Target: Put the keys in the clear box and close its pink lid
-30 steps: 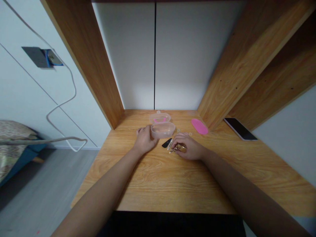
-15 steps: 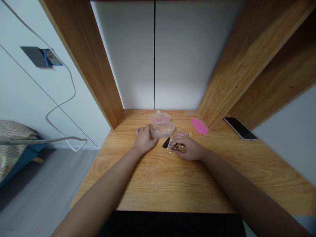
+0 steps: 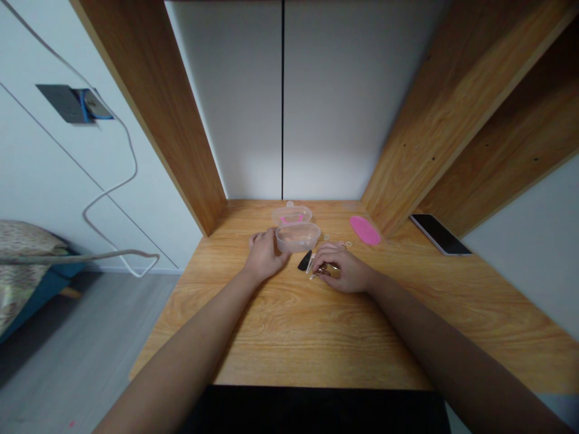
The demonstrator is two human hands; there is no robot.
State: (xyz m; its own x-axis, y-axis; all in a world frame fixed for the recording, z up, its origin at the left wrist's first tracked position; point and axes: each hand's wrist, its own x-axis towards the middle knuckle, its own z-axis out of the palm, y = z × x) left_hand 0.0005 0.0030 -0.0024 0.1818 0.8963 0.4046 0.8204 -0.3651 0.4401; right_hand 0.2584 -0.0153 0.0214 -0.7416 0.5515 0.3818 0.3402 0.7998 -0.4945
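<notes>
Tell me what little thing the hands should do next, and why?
I think the right hand could gently close its grip on the small shiny pieces. It is curled right over them on the wooden table, though I can't tell whether it holds any. The clear box stands open close by, with the left hand against its side.
</notes>
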